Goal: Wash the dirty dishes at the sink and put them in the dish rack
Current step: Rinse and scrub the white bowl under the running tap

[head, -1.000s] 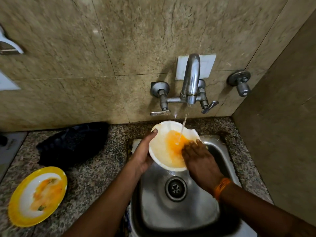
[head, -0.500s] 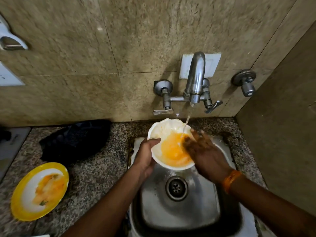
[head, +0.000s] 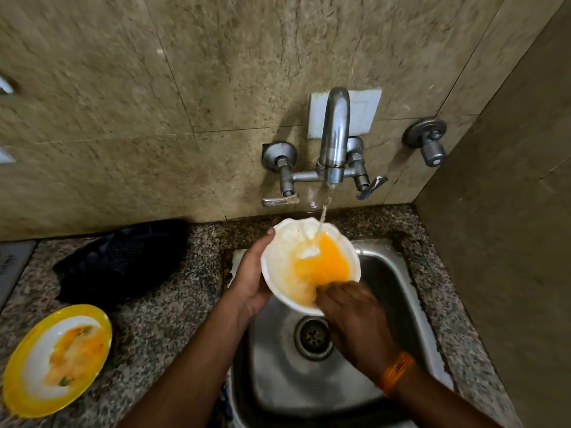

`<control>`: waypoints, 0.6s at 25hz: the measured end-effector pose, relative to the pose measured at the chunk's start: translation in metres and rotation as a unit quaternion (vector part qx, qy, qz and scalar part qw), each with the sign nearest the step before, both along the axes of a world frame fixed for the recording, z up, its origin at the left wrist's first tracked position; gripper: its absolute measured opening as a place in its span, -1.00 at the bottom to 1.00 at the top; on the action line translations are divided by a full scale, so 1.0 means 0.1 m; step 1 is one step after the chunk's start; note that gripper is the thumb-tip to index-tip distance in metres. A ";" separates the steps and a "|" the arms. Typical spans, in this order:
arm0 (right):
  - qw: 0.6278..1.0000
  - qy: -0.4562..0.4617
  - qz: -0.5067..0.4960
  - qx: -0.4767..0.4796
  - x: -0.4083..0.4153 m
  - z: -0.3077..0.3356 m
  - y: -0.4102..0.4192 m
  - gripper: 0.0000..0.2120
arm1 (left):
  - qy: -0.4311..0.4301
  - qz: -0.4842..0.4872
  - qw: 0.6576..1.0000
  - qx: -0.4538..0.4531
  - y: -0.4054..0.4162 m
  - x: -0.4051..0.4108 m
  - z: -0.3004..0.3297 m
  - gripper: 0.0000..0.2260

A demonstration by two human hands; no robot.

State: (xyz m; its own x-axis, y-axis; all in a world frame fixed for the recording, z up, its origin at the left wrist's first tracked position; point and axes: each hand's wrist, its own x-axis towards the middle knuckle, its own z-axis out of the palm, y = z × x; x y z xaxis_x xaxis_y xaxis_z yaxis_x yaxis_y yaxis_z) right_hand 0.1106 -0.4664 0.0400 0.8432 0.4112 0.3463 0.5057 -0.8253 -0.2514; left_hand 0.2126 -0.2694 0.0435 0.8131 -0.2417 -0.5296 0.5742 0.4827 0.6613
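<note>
A white scalloped bowl point(head: 284, 257) smeared with orange residue is tilted over the steel sink point(head: 278, 372), under a thin stream from the tap point(head: 335, 134). My left hand point(head: 251, 278) grips the bowl's left rim, thumb on the edge. My right hand point(head: 352, 316) presses its fingers into the bowl's lower inside; it is blurred and I see nothing held in it. A yellow-rimmed plate point(head: 57, 359) with orange food traces lies on the counter at the lower left.
A dark cloth point(head: 123, 257) lies bunched on the speckled granite counter point(head: 160, 329) left of the sink. The drain point(head: 313, 336) sits in the sink's middle. A second valve point(head: 428, 143) juts from the wall at right, beside a side wall.
My right hand has slid from the bowl's right rim down to its lower inside. The bowl has tipped more toward me, and water now lands on its orange patch.
</note>
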 end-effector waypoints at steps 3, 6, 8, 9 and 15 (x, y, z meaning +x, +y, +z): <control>0.962 0.101 -0.028 0.254 -0.15 -0.04 0.16 -0.70 | -0.032 0.022 0.999 -0.010 0.02 -0.05 -0.07 -0.55; 0.793 0.323 -0.105 0.506 -0.24 -0.09 0.36 -0.65 | -0.005 0.029 0.985 0.167 0.06 -0.17 -0.22 -0.53; 0.687 0.409 -0.172 0.575 -0.25 -0.19 0.37 -0.43 | -0.003 -0.009 0.954 0.299 0.12 -0.26 -0.33 -0.55; 0.632 0.443 -0.188 0.608 -0.26 -0.20 0.36 -0.40 | -0.011 -0.023 0.939 0.343 0.16 -0.32 -0.38 -0.57; 0.474 0.523 -0.179 0.685 -0.28 -0.28 0.31 -0.43 | -0.057 -0.063 0.896 0.436 0.29 -0.46 -0.44 -0.62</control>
